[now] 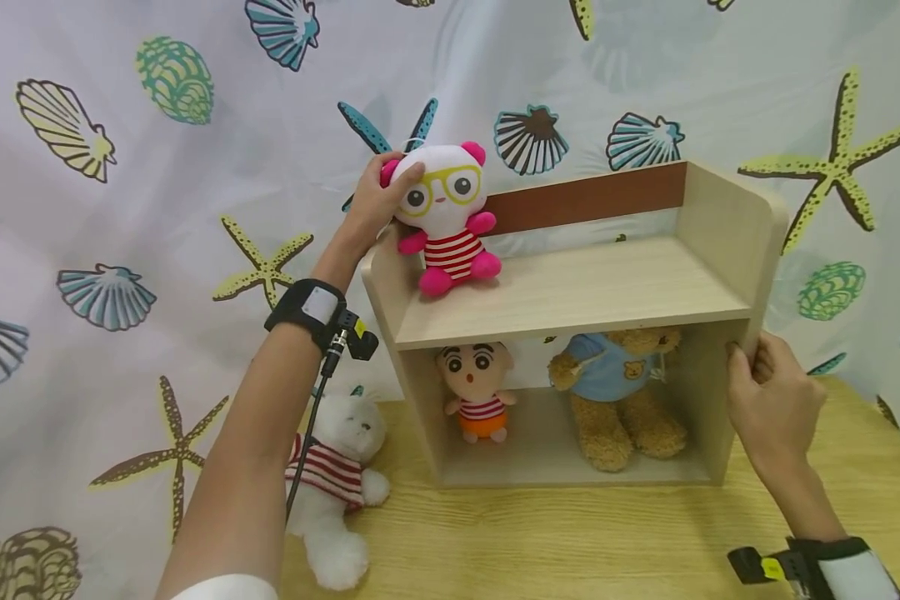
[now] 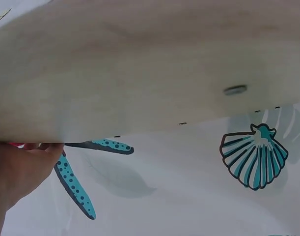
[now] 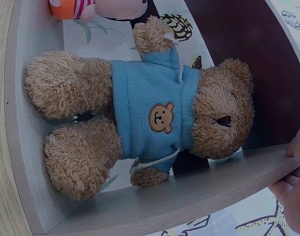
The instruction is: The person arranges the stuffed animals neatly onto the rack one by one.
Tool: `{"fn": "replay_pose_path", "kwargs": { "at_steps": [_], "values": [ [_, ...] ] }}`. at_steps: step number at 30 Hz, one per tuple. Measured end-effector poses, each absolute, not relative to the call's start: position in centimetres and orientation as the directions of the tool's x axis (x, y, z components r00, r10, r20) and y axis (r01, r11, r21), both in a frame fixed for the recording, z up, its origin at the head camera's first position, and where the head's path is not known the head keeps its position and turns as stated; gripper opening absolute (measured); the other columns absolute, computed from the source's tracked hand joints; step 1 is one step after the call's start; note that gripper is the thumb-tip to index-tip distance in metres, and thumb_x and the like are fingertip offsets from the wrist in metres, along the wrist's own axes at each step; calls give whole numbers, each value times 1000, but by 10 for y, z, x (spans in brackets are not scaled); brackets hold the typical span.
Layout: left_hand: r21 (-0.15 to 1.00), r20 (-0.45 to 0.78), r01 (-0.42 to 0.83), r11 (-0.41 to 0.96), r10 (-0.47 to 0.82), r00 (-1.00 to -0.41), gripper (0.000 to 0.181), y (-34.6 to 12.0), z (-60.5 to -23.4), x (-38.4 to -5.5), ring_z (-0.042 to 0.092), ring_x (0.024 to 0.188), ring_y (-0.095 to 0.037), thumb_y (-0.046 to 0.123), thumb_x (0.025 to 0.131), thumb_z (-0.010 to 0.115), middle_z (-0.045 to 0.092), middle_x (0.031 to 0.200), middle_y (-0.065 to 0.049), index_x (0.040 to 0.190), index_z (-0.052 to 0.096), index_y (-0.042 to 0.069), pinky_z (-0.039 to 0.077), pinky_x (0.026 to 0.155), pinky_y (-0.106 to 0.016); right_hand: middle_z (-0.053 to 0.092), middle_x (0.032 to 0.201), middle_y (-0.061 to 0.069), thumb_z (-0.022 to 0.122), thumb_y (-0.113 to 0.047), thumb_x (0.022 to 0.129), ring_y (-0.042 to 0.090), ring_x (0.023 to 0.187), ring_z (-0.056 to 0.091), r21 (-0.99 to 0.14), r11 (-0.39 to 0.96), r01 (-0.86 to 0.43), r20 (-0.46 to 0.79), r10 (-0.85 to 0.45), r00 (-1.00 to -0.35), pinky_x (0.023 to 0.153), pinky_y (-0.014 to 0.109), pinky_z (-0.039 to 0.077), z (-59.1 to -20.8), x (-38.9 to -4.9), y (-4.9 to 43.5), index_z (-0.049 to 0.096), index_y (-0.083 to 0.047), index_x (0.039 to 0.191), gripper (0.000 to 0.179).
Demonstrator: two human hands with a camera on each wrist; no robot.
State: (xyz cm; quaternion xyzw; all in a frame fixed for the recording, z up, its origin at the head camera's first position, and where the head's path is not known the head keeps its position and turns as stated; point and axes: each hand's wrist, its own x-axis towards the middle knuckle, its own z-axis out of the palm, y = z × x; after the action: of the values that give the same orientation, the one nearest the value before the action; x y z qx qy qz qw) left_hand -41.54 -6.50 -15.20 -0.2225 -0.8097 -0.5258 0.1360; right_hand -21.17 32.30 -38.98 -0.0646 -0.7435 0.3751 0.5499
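Note:
My left hand grips the head of a pink and white panda plush with yellow glasses and a striped body, at the left end of the upper shelf. In the left wrist view the shelf's side panel hides most of the plush and the fingertips. With my right hand I hold the front edge of the right side panel of the wooden shelf, thumb inside. Below, a boy doll with orange shorts stands at the left and a brown teddy bear in a blue hoodie sits at the right.
A white plush in a striped shirt leans beside the shelf's left side on the wooden table. Behind hangs a white cloth printed with shells and starfish. A cable trails from my left wrist camera.

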Motion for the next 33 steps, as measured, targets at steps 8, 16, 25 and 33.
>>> {"fn": "replay_pose_path", "kwargs": {
  "at_steps": [8, 16, 25, 33],
  "values": [
    [801, 455, 510, 314, 234, -859, 72, -62, -158, -412, 53, 118, -23, 42, 95, 64, 50, 134, -15, 149, 29, 9, 47, 98, -31, 71, 100, 26, 64, -10, 95, -31, 81, 44, -649, 696, -306, 752, 528, -394, 69, -1, 37, -391, -206, 325, 67, 11, 110, 25],
    [820, 417, 471, 327, 223, -881, 73, -70, -160, -410, 50, 122, -26, 40, 96, 65, 47, 143, -14, 152, 29, 11, 44, 100, -33, 71, 97, 27, 64, -6, 94, -32, 81, 44, -637, 711, -297, 762, 523, -382, 68, -1, 35, -391, -205, 324, 66, 13, 105, 22],
    [830, 404, 445, 338, 187, -895, 75, -87, -162, -407, 47, 130, -22, 40, 95, 66, 45, 146, -15, 153, 28, 11, 40, 107, -39, 71, 97, 27, 63, -7, 94, -31, 80, 44, -640, 706, -301, 759, 522, -389, 68, -1, 35, -388, -207, 320, 66, 12, 108, 24],
    [842, 383, 408, 353, 141, -913, 77, -114, -169, -405, 47, 129, -23, 43, 94, 66, 45, 145, -15, 153, 28, 11, 41, 106, -36, 71, 96, 27, 64, -7, 94, -31, 79, 45, -638, 706, -308, 761, 514, -397, 68, 0, 35, -388, -211, 318, 67, 12, 108, 23]
  ]
}}
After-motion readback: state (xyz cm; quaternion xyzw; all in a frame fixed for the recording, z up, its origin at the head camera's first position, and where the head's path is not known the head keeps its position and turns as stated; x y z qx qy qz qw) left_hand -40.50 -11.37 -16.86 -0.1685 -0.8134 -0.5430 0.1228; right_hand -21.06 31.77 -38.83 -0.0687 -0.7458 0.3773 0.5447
